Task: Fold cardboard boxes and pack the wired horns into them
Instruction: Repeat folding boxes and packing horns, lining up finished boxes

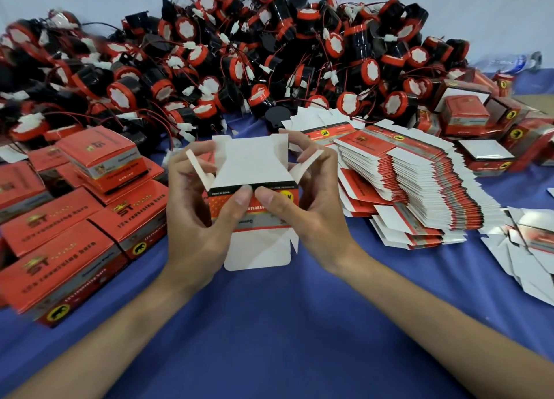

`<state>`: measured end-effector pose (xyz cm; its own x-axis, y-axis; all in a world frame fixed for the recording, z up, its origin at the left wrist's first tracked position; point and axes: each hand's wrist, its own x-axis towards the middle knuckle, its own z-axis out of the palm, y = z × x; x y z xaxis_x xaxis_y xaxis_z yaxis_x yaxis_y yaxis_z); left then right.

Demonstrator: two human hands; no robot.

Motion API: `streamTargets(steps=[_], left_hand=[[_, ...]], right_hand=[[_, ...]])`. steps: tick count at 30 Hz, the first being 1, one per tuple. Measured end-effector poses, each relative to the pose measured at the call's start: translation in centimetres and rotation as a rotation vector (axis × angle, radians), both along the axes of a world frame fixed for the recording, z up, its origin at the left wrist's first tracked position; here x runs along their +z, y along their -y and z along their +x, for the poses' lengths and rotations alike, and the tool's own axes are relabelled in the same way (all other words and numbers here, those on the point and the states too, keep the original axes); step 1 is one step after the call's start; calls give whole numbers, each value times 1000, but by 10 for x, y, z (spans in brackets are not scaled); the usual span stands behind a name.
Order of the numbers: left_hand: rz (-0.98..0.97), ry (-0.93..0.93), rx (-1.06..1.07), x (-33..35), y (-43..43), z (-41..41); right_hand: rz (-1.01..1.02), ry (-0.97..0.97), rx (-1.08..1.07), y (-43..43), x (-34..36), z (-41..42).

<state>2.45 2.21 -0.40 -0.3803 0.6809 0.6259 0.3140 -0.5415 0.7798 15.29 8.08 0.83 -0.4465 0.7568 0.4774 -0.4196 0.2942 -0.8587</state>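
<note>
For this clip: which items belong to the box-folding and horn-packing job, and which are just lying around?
Job: half-folded box, gripped by left hand and right hand; flat box stack; wired horn pile; closed boxes.
Lying about: what looks like a plastic bottle; blue table cover.

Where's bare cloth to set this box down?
Free: blue cloth in front, below the held box, between closed boxes left and flat-box stack right. Crowded: horn pile behind, loose flats far right.
</note>
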Motion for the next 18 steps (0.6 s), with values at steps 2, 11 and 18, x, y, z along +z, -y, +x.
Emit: streamTargets(steps=[2,11,18], left_hand=[[3,82,-3,1,0,0],[5,212,-11,2,1,0],[-35,75,-22,5,1,-3]], right_hand=[[-1,-25,1,1,0,-1],[-20,-4,-62,0,-2,-2],[89,139,-107,-2,-1,0]])
